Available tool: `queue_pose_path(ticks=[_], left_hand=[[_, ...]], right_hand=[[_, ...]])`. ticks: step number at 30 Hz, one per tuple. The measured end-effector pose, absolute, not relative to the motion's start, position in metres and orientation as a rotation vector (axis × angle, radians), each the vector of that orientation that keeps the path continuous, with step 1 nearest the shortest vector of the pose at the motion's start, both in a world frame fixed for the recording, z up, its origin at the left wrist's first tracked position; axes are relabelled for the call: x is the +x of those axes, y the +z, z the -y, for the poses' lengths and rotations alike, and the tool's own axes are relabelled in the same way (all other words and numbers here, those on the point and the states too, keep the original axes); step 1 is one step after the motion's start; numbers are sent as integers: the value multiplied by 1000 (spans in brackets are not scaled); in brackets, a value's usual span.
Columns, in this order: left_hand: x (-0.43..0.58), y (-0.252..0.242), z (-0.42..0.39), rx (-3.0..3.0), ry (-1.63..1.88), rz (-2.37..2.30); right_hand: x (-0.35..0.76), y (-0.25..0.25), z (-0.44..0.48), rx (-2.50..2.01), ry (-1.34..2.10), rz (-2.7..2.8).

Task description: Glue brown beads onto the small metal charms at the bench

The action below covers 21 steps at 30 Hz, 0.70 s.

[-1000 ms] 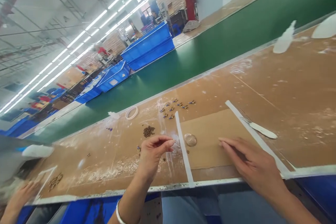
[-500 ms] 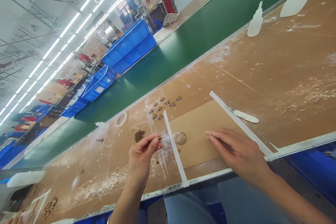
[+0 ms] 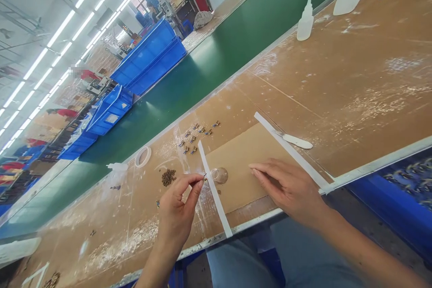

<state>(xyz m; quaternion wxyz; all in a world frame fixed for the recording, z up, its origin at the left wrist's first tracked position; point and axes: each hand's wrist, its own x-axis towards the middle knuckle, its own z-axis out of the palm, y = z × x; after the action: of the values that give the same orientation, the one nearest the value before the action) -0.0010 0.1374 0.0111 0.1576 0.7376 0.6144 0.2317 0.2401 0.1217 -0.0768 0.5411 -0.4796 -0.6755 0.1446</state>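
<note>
My left hand [image 3: 180, 209] is raised over the brown work table [image 3: 354, 76], thumb and forefinger pinched on a tiny brass part [image 3: 204, 176]. Just right of that pinch sits a small clear round dish [image 3: 219, 174] on a cardboard sheet [image 3: 248, 171]. My right hand [image 3: 286, 186] lies flat on that sheet with its fingers stretched out, holding nothing. White strips frame the sheet on its left [image 3: 214, 189] and right [image 3: 292, 150]. A heap of small brown parts [image 3: 168, 177] lies left of my left hand, and several small brass and blue pieces [image 3: 197, 132] lie farther back.
A white-handled tool [image 3: 295, 140] lies beyond the right strip. A tape ring [image 3: 143, 156] and two white squeeze bottles [image 3: 305, 20] stand near the table's far edge, along a green conveyor belt [image 3: 209, 72]. Blue crates [image 3: 148, 58] lie beyond it. Other people work far off at left.
The view has swung right and down. My left hand's pinch has tightened and shifted slightly toward the left strip and dish; my right hand stays flat on the cardboard.
</note>
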Motion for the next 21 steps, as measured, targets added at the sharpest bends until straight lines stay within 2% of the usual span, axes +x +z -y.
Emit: queue_pose_path(ticks=[7, 21], left_hand=[[15, 16, -145, 2440, 492, -1629], [27, 14, -156, 2866, 371, -1373]], right_hand=[[240, -73, -123, -1129, 317, 1598], [241, -72, -122, -1122, 353, 1593]])
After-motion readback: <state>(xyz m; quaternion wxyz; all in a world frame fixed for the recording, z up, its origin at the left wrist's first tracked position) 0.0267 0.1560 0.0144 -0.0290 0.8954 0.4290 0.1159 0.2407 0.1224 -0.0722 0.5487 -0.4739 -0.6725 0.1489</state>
